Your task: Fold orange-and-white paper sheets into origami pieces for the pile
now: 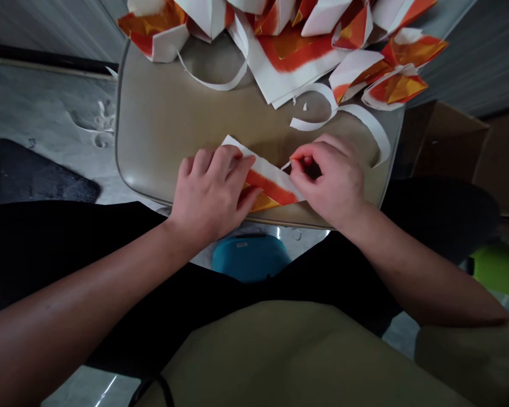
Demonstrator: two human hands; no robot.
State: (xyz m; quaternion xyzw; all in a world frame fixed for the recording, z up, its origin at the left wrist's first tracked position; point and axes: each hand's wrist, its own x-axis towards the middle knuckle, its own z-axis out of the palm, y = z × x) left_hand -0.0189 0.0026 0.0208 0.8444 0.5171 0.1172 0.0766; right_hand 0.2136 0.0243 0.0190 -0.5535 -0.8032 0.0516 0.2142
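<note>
A folded sheet of paper (274, 183), white with an orange-red band and a gold part, lies slantwise near the front edge of a tan padded seat (169, 118). My left hand (210, 189) is closed on its left part, with fingertips on top and the thumb at the gold side. At the paper's right end, my right hand (333, 181) pinches with thumb and forefinger. A thin white paper strip (285, 165) shows at that pinch, and the fingers hide its end.
Several folded orange-and-white paper pieces (396, 87) crowd the seat's far side around a flat paper stack (292, 62). Curled white strips (365, 121) lie nearby. Paper scraps (102, 124) are on the floor at left. A cardboard box (449, 138) stands at right, and a blue plastic object (250, 257) sits below.
</note>
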